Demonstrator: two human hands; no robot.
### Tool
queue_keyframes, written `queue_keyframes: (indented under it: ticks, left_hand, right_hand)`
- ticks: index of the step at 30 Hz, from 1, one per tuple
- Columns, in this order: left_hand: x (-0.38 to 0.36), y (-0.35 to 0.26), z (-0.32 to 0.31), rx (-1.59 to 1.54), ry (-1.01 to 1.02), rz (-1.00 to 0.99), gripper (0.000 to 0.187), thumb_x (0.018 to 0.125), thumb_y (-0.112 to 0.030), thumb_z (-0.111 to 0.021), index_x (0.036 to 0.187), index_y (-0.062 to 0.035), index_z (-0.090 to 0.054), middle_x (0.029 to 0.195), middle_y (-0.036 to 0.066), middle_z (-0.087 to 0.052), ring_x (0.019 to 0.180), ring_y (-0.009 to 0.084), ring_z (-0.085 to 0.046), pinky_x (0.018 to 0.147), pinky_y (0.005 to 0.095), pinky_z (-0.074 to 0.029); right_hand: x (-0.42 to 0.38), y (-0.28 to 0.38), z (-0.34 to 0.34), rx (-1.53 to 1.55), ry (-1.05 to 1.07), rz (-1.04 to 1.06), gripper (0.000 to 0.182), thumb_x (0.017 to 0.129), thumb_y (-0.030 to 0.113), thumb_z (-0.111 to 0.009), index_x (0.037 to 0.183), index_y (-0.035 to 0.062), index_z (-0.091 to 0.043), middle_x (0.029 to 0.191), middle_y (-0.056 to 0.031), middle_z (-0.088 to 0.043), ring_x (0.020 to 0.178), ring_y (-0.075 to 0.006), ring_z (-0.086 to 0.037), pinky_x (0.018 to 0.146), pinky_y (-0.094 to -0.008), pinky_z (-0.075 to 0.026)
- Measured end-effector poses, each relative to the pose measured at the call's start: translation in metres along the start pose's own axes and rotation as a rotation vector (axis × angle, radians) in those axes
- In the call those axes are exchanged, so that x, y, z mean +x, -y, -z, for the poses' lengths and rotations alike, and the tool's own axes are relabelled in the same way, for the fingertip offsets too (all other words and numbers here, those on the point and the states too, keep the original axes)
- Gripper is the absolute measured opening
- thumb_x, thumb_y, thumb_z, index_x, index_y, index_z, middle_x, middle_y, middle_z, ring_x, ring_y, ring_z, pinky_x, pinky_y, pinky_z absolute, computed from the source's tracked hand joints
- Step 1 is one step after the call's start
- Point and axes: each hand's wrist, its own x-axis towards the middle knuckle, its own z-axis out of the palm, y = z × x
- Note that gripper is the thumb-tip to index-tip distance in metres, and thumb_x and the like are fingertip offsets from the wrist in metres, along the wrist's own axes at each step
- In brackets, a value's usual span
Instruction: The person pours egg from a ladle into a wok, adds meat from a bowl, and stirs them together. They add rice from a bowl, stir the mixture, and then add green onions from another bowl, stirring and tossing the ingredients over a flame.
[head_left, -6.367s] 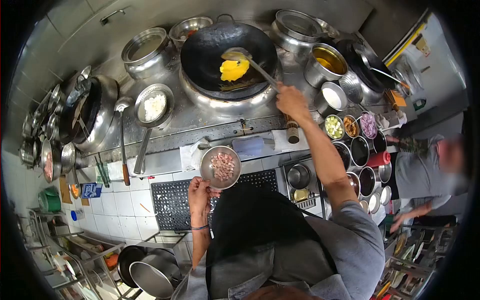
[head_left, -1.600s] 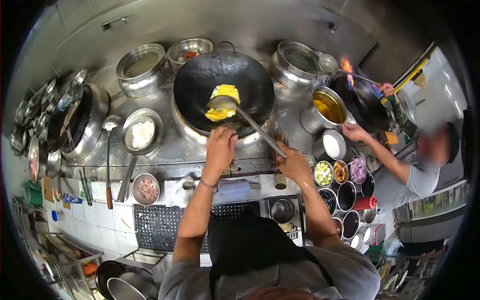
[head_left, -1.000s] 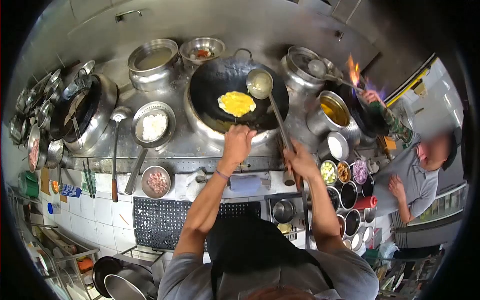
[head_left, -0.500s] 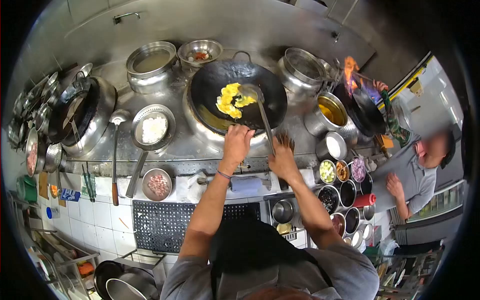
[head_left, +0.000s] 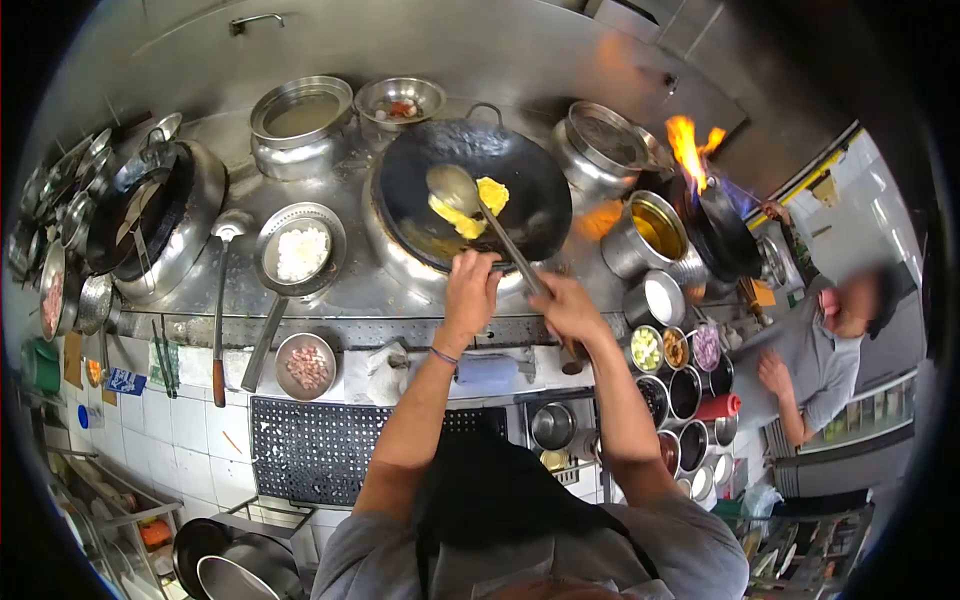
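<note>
Yellow cooked egg lies in pieces in the large black wok in front of me. At the wok's near edge, my left hand is closed around the rim or handle; what exactly sits under the fingers is partly hidden. My right hand is wrapped round the long handle of a metal ladle. The ladle's round bowl rests over the left part of the egg, covering some of it.
Left of the wok sit a strainer with white food and a bowl of diced pink meat. To the right are an oil pot, several ingredient containers and a co-worker at a flaming wok.
The ladle bowl has moved left across the wok, and the egg is now gathered into smaller, folded pieces. My right hand has shifted slightly right. Flames at the other wok have changed shape.
</note>
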Motion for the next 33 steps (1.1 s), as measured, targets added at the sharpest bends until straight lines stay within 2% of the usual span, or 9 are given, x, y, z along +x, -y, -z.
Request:
queue_keyframes:
  ticks: [5, 7, 12, 17, 20, 22, 26, 29, 33]
  left_hand:
    - [-0.004, 0.003, 0.004, 0.000, 0.047, -0.007, 0.038, 0.082, -0.001, -0.068, 0.119, -0.0061, -0.060, 0.109, 0.017, -0.057, 0.106, 0.0398, -0.052, 0.094, 0.0469, -0.044]
    - [-0.004, 0.004, 0.006, -0.014, 0.037, -0.018, 0.040, 0.082, 0.000, -0.068, 0.120, -0.0060, -0.059, 0.110, 0.017, -0.057, 0.106, 0.0399, -0.052, 0.094, 0.0471, -0.044]
    - [-0.003, 0.002, 0.003, 0.018, 0.020, -0.051, 0.044, 0.079, 0.003, -0.068, 0.121, -0.0052, -0.058, 0.110, 0.018, -0.055, 0.108, 0.0402, -0.051, 0.094, 0.0475, -0.044]
    - [-0.003, 0.004, 0.009, -0.024, 0.056, -0.031, 0.047, 0.077, 0.005, -0.067, 0.122, -0.0047, -0.057, 0.111, 0.018, -0.055, 0.108, 0.0414, -0.050, 0.095, 0.0472, -0.043]
    - [-0.004, 0.003, 0.005, -0.011, 0.050, -0.013, 0.048, 0.077, 0.005, -0.067, 0.122, -0.0048, -0.057, 0.111, 0.018, -0.055, 0.108, 0.0414, -0.050, 0.095, 0.0474, -0.043]
    - [-0.006, -0.003, 0.005, -0.012, 0.053, -0.029, 0.049, 0.076, 0.006, -0.066, 0.123, -0.0050, -0.057, 0.111, 0.019, -0.055, 0.108, 0.0414, -0.050, 0.096, 0.0479, -0.043]
    - [-0.003, 0.004, 0.009, -0.032, 0.067, -0.033, 0.050, 0.076, 0.005, -0.067, 0.123, -0.0053, -0.056, 0.112, 0.018, -0.055, 0.111, 0.0411, -0.050, 0.097, 0.0483, -0.043]
    - [-0.004, 0.003, 0.007, -0.032, 0.062, -0.003, 0.050, 0.076, 0.004, -0.068, 0.123, -0.0063, -0.057, 0.113, 0.018, -0.055, 0.111, 0.0404, -0.050, 0.099, 0.0478, -0.043]
    - [-0.005, 0.005, 0.002, 0.011, 0.047, 0.006, 0.049, 0.078, 0.003, -0.070, 0.124, -0.0071, -0.057, 0.113, 0.017, -0.054, 0.113, 0.0398, -0.048, 0.100, 0.0463, -0.041]
  right_hand:
    - [0.001, -0.003, -0.018, -0.354, -0.180, -0.038, 0.050, 0.083, 0.010, -0.067, 0.130, -0.0037, -0.059, 0.097, -0.0296, -0.069, 0.095, -0.0404, -0.070, 0.088, -0.0417, -0.052]
    - [-0.027, -0.031, -0.020, -0.443, -0.363, 0.378, 0.046, 0.086, 0.008, -0.064, 0.131, 0.0001, -0.059, 0.076, -0.0157, -0.065, 0.066, -0.0238, -0.062, 0.065, -0.0372, -0.051]
    - [0.001, 0.009, 0.006, 0.199, 0.104, -0.219, 0.053, 0.087, 0.007, -0.065, 0.139, 0.0028, -0.054, 0.067, -0.0071, -0.065, 0.048, -0.0135, -0.056, 0.053, -0.0344, -0.051]
    - [-0.037, 0.013, -0.020, -0.312, -0.234, 0.097, 0.054, 0.084, 0.000, -0.061, 0.137, 0.0001, -0.051, 0.100, -0.0211, -0.073, 0.097, -0.0338, -0.071, 0.082, -0.0407, -0.055]
    - [-0.031, -0.006, -0.005, -0.140, -0.097, 0.250, 0.054, 0.086, 0.002, -0.062, 0.138, -0.0001, -0.051, 0.098, -0.0205, -0.073, 0.083, -0.0308, -0.072, 0.073, -0.0394, -0.056]
    - [0.001, 0.002, 0.000, 0.164, 0.101, -0.207, 0.050, 0.087, 0.007, -0.064, 0.136, -0.0005, -0.053, 0.084, -0.0195, -0.071, 0.054, -0.0243, -0.064, 0.054, -0.0385, -0.052]
    - [-0.004, -0.005, -0.030, -0.288, -0.241, 0.106, 0.051, 0.078, 0.000, -0.060, 0.128, -0.0077, -0.053, 0.084, -0.0357, -0.064, 0.087, -0.0537, -0.063, 0.082, -0.0548, -0.051]
    - [-0.041, 0.009, -0.019, -0.357, -0.276, 0.330, 0.057, 0.076, -0.001, -0.061, 0.132, -0.0085, -0.052, 0.091, -0.0341, -0.066, 0.089, -0.0480, -0.067, 0.083, -0.0501, -0.052]
    - [0.001, 0.009, 0.005, -0.013, 0.050, -0.169, 0.054, 0.080, 0.004, -0.060, 0.134, 0.0087, -0.058, 0.085, -0.0285, -0.068, 0.084, -0.0447, -0.070, 0.077, -0.0466, -0.055]
